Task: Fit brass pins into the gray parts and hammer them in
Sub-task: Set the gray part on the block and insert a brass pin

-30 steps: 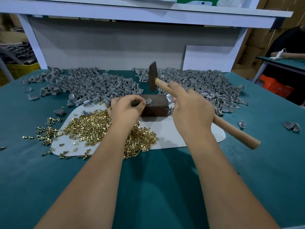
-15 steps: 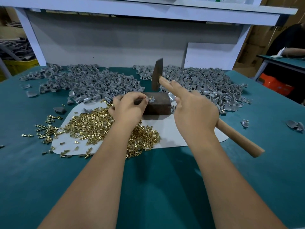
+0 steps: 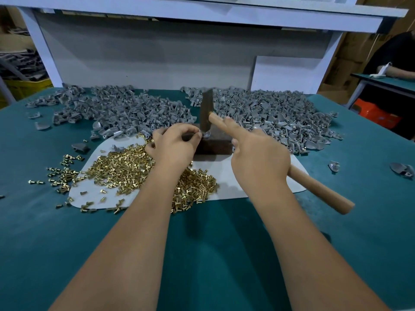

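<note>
At the far left, loose brass pins (image 3: 60, 173) lie scattered on the green counter (image 3: 202, 254), beside a white mat (image 3: 224, 189) that carries the main heap of pins. Behind them, at the back of the counter, a wide pile of gray parts (image 3: 125, 111) spreads out, with a few strays lying nearer the left edge.

The left hand (image 3: 173, 147) rests over the pin heap, its thumb and fingertips pinching a small gray part (image 3: 205, 134) that sits on top of a dark block (image 3: 213, 145) at the back edge of the mat. The hammer head (image 3: 206, 111), blurred, stands upright with its lower face on or just above that part; contact cannot be told.

The right hand (image 3: 258, 158) grips the wooden hammer handle (image 3: 318, 189), forefinger stretched along it toward the head, the handle's end sticking out to the lower right.

A second pile of gray parts (image 3: 280, 117) lies behind the right hand, and a couple of single parts rest apart on the counter at the far right.
</note>
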The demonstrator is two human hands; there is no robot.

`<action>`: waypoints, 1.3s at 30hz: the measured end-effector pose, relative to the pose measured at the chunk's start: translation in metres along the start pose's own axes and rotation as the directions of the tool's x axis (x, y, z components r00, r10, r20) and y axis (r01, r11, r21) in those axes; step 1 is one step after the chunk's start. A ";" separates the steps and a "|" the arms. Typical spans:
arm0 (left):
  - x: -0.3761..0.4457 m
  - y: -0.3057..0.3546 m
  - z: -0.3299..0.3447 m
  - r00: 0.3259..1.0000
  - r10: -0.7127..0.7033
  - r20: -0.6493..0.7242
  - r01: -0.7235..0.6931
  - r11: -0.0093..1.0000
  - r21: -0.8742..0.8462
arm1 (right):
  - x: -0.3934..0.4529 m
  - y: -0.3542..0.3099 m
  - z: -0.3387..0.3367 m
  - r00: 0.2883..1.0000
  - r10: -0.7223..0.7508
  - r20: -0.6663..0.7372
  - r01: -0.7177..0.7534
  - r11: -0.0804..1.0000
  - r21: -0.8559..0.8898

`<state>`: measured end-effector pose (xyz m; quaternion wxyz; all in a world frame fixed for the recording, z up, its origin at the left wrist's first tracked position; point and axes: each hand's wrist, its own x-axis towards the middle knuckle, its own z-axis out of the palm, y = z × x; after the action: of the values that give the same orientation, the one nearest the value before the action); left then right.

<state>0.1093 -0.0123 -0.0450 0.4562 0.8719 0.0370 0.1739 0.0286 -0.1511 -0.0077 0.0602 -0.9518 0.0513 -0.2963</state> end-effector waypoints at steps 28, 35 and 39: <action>-0.001 -0.001 0.004 0.993 0.039 -0.112 -0.032 0.997 0.068 | -0.002 -0.004 0.001 0.995 0.059 -0.074 -0.058 0.998 0.022; -0.002 -0.003 0.003 0.995 0.043 -0.087 -0.038 0.998 0.052 | -0.001 0.000 0.002 0.999 0.041 0.016 -0.040 0.999 -0.025; -0.002 -0.002 0.004 0.994 0.045 -0.102 -0.038 0.997 0.069 | -0.002 0.000 0.001 0.988 0.069 -0.141 -0.062 0.997 0.056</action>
<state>0.1093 -0.0148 -0.0496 0.4204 0.8772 0.0481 0.2268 0.0276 -0.1510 -0.0098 0.0908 -0.9241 0.0790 -0.3627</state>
